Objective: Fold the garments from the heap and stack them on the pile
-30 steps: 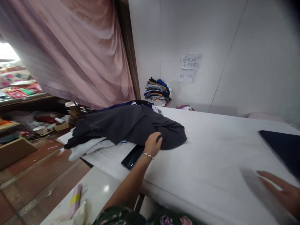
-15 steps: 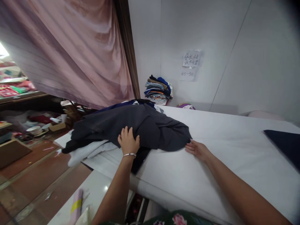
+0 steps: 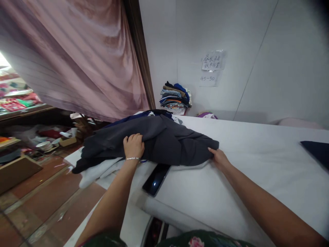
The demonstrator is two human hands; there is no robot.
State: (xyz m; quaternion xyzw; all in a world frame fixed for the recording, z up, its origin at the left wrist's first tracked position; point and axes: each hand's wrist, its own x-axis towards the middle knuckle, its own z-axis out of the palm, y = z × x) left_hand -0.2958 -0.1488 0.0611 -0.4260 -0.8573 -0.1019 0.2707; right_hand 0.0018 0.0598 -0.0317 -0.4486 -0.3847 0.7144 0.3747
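Note:
A dark grey garment (image 3: 164, 139) lies crumpled on top of a pile at the left end of a white padded table (image 3: 246, 164). My left hand (image 3: 133, 145) is closed on a fold of the grey cloth near its front edge; a bracelet circles that wrist. My right hand (image 3: 218, 158) pinches the garment's right tip against the table. White cloth (image 3: 99, 169) and a dark blue layer (image 3: 133, 116) lie under the grey garment. A black phone (image 3: 156, 179) rests on the table just below the pile, between my arms.
A pink curtain (image 3: 84, 61) hangs at the left. Folded clothes (image 3: 174, 97) are stacked against the white wall, under a paper note (image 3: 211, 61). A dark blue cloth (image 3: 317, 152) lies at the table's right edge. Boxes and clutter (image 3: 43, 140) cover the tiled floor at the left.
My right hand came from the table's near right side to the garment's right tip. My left hand shifted left along the grey cloth and closed on it.

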